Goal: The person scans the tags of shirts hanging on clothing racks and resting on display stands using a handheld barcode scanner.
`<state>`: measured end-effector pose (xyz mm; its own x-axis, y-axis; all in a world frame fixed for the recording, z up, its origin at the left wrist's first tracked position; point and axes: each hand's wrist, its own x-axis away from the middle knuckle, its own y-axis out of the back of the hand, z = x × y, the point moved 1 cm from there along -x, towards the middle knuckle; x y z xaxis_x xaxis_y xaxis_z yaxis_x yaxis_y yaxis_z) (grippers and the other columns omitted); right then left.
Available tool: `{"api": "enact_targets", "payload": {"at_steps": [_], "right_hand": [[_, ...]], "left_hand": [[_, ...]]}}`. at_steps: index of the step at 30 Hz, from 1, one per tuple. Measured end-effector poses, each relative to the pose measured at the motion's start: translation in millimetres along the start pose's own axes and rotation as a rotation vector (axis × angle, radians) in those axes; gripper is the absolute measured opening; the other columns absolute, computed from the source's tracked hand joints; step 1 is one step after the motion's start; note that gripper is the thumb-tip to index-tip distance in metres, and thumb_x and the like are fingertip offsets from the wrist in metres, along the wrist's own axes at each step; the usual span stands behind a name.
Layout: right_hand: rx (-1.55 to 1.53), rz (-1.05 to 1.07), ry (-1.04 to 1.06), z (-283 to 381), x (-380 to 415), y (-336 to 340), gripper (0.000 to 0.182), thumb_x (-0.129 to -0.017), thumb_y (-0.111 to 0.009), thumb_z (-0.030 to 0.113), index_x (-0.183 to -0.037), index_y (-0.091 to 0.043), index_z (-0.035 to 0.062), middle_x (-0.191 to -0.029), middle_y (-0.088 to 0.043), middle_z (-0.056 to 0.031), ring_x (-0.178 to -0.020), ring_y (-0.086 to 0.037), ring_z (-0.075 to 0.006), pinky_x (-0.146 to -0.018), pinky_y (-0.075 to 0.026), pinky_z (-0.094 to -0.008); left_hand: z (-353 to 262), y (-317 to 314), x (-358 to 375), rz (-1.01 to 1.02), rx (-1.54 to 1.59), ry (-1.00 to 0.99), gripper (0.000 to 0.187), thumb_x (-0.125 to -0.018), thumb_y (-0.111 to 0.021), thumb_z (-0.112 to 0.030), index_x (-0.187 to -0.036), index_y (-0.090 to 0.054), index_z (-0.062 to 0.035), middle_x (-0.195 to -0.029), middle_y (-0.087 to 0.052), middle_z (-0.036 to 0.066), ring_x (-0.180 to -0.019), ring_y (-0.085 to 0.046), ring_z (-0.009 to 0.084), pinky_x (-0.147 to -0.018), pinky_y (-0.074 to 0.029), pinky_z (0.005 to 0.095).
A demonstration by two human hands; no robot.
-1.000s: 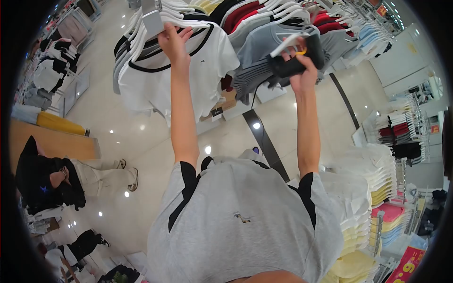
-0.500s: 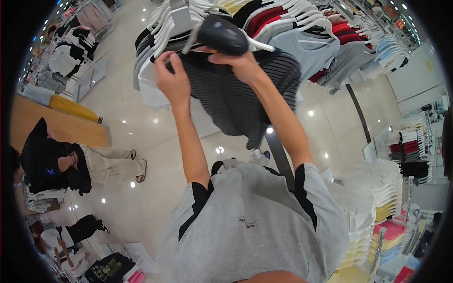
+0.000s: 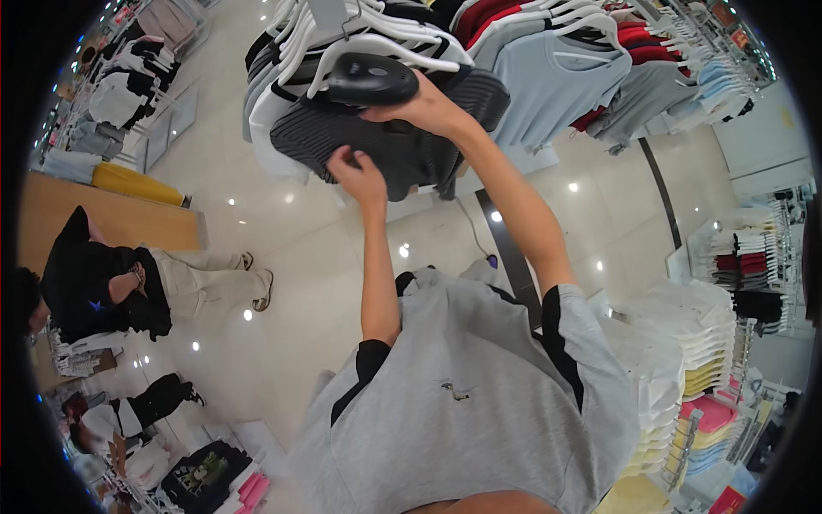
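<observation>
A dark grey striped top hangs bunched from a white hanger at the front of the rack. My right hand is closed around a black handheld scanner, which is held over the upper part of the top. Its underside and handle are mostly hidden by my fingers and the cloth. Lower down, my left hand has its fingers curled against the lower edge of the top, near a fold. Whatever lies between those fingertips is too small to make out.
Light blue shirts and red ones hang on the rack to the right. A thin cord runs down toward the floor. At left stands a person in black, another person below. White garments hang at lower right.
My left hand has let go of the top's shoulder and moved down and right to its lower edge. The scanner has shifted left and slightly down. The top is now bunched higher.
</observation>
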<state>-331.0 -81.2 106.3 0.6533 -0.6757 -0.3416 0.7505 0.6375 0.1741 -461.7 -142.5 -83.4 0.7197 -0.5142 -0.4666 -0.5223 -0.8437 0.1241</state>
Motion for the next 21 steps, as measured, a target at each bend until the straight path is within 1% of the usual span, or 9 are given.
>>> {"api": "enact_targets", "payload": {"at_steps": [4, 6, 8, 10, 14, 16, 17, 19, 21], "right_hand": [[-0.295, -0.061, -0.215, -58.0, 70.8, 5.1, 0.037, -0.067, -0.070, -0.002, -0.103, -0.064, -0.0013, -0.092, -0.069, -0.0063, -0.084, -0.063, -0.0120, -0.077, -0.049, -0.0260], [-0.146, -0.196, -0.287, -109.6, 129.5, 9.6, 0.034, -0.067, -0.069, 0.000, -0.101, -0.063, -0.0022, -0.089, -0.068, -0.0069, -0.081, -0.063, -0.0146, -0.073, -0.050, -0.0297], [0.257, -0.379, -0.430, -174.6, 195.8, 19.4, 0.029, -0.066, -0.069, 0.005, -0.093, -0.063, -0.0039, -0.081, -0.067, -0.0094, -0.073, -0.062, -0.0179, -0.070, -0.049, -0.0330], [0.342, -0.565, -0.590, -222.5, 262.5, 29.6, 0.024, -0.066, -0.069, 0.008, -0.085, -0.062, -0.0046, -0.073, -0.065, -0.0108, -0.067, -0.059, -0.0206, -0.068, -0.047, -0.0343], [0.240, -0.855, -0.690, -210.7, 327.5, 25.4, 0.013, -0.070, -0.068, 0.010, -0.076, -0.064, -0.0007, -0.065, -0.062, -0.0057, -0.061, -0.057, -0.0150, -0.059, -0.045, -0.0299], [0.100, -0.933, -0.762, -196.1, 348.6, 20.1, 0.010, -0.072, -0.067, 0.009, -0.075, -0.064, 0.0002, -0.066, -0.061, -0.0033, -0.061, -0.056, -0.0123, -0.058, -0.043, -0.0270], [0.100, -0.948, -0.763, -192.1, 356.3, 15.7, 0.010, -0.072, -0.067, 0.009, -0.075, -0.064, 0.0002, -0.066, -0.061, -0.0033, -0.061, -0.056, -0.0123, -0.058, -0.043, -0.0270], [0.063, -1.014, -0.696, -187.5, 375.4, 8.2, 0.009, -0.074, -0.066, 0.009, -0.076, -0.064, 0.0004, -0.067, -0.061, -0.0033, -0.062, -0.056, -0.0127, -0.059, -0.043, -0.0266], [0.040, -1.035, -0.727, -186.2, 393.2, -0.2, 0.008, -0.073, -0.067, 0.007, -0.077, -0.063, 0.0008, -0.069, -0.061, -0.0037, -0.063, -0.057, -0.0127, -0.060, -0.043, -0.0266]], "left_hand": [[74.8, -8.0, 57.2, 0.674, -0.239, 0.195, 0.033, -0.085, -0.059, -0.021, -0.110, -0.055, 0.0001, -0.098, -0.064, 0.018, -0.091, -0.062, 0.0297, -0.084, -0.047, 0.0362], [85.2, -2.4, 80.8, 1.086, -0.336, 0.279, 0.046, -0.083, -0.062, -0.031, -0.118, -0.054, -0.0036, -0.108, -0.064, 0.019, -0.101, -0.062, 0.0313, -0.089, -0.046, 0.0358], [101.7, -11.1, 101.0, 1.156, -0.347, 0.301, 0.050, -0.082, -0.063, -0.033, -0.122, -0.054, -0.0044, -0.109, -0.064, 0.019, -0.103, -0.062, 0.0308, -0.090, -0.046, 0.0356], [114.1, -25.2, 115.7, 1.240, -0.248, 0.383, 0.067, -0.079, -0.068, -0.038, -0.131, -0.047, -0.0018, -0.122, -0.058, 0.018, -0.114, -0.056, 0.0304, -0.095, -0.043, 0.0347], [192.4, -74.3, 158.5, 1.114, -0.287, 0.347, 0.090, -0.073, -0.074, -0.044, -0.141, -0.032, -0.0028, -0.139, -0.043, 0.018, -0.129, -0.042, 0.0326, -0.103, -0.037, 0.0323], [184.9, -77.1, 160.0, 1.027, -0.456, 0.764, 0.116, -0.064, -0.081, -0.050, -0.148, -0.012, -0.0089, -0.148, -0.032, 0.017, -0.131, -0.038, 0.0363, -0.106, -0.035, 0.0427], [180.3, -79.8, 157.3, 1.041, -0.457, 0.756, 0.116, -0.064, -0.081, -0.050, -0.148, -0.012, -0.0089, -0.148, -0.032, 0.017, -0.131, -0.038, 0.0363, -0.106, -0.035, 0.0427], [170.5, -83.4, 154.0, 1.037, -0.148, 1.145, 0.120, -0.064, -0.081, -0.052, -0.149, -0.005, -0.0136, -0.151, -0.026, 0.013, -0.133, -0.034, 0.0364, -0.106, -0.030, 0.0521], [160.6, -91.1, 146.3, 1.032, -0.129, 1.265, 0.118, -0.064, -0.081, -0.052, -0.149, -0.009, -0.0152, -0.152, -0.025, 0.011, -0.136, -0.030, 0.0326, -0.106, -0.025, 0.0568]]}}
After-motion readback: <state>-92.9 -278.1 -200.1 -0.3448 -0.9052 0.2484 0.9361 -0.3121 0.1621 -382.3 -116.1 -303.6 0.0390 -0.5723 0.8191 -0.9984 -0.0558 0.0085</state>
